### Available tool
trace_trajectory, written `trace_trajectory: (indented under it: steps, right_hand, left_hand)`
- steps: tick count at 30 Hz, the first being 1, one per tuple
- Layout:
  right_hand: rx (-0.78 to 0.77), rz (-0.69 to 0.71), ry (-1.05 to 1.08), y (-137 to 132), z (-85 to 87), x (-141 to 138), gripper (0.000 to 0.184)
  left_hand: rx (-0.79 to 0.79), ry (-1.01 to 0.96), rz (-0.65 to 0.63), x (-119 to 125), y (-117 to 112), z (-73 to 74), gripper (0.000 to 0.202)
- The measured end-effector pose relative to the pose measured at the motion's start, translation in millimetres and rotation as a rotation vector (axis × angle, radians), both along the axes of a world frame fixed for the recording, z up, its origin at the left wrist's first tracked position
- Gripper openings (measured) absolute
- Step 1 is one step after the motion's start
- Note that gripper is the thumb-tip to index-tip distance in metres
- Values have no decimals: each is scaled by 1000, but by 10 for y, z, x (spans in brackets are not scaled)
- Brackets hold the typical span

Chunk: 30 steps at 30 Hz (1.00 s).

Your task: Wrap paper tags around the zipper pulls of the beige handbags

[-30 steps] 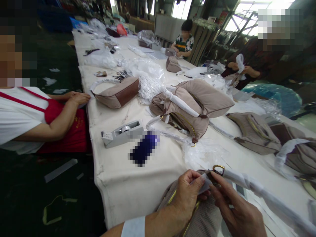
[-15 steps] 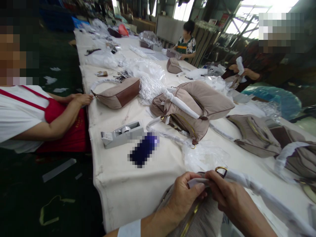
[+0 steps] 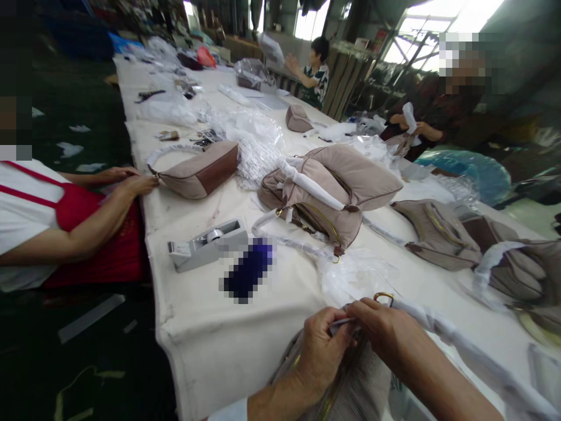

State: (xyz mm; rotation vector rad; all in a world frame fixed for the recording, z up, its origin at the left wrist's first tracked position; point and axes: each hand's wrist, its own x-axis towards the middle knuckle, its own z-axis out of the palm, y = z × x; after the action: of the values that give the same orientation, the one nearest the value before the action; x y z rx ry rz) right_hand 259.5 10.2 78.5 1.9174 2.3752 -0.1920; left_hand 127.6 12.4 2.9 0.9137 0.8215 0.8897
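At the front edge of the table a taupe handbag (image 3: 363,380) with ribbed fabric and a gold zipper lies under both hands. Closed fingers of my left hand (image 3: 319,351) pinch a thin white slip (image 3: 339,323) at the bag's upper end. My right hand (image 3: 385,327) meets it there, fingers bent over the slip's other end; the fingertips are mostly hidden. Just behind my right knuckles stands a gold D-ring (image 3: 384,297). From there the bag's strap (image 3: 456,339), wrapped in white, runs off to the right.
A grey tape dispenser (image 3: 210,242) and a pixelated dark blue item (image 3: 249,270) lie ahead on the left. Several taupe handbags (image 3: 324,187) and clear plastic wrapping (image 3: 258,134) cover the middle. A person in a red apron (image 3: 96,234) works at the left edge; two others stand across the table.
My hands have drawn closer together, so less of the white slip shows. The view has shifted slightly right. A far co-worker has raised their hands beside a pale sheet.
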Motion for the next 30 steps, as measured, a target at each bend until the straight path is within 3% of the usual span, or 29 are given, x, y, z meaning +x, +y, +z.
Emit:
trace_trajectory:
  steps: [4, 8, 13, 18, 21, 24, 30]
  right_hand:
    - [-91, 12, -47, -3, 60, -35, 29]
    - [60, 88, 0, -69, 44, -46, 30]
    - [335, 281, 193, -222, -15, 87, 32]
    - [265, 329, 258, -346, 40, 255, 30]
    - [328, 386, 226, -374, 68, 283, 34]
    - [432, 417, 185, -416, 9, 303, 34]
    - [550, 345, 187, -516, -233, 360, 36]
  left_hand:
    - [-158, -139, -36, -2, 25, -36, 23]
    - [-72, -11, 6, -9, 68, -2, 7]
    - [47, 90, 25, -4, 18, 34, 12]
    - [104, 156, -29, -3, -42, 99, 14]
    - [105, 177, -54, 12, -55, 116, 13]
    - [116, 188, -67, 15, -75, 100, 12]
    - [200, 176, -103, -68, -92, 63, 13]
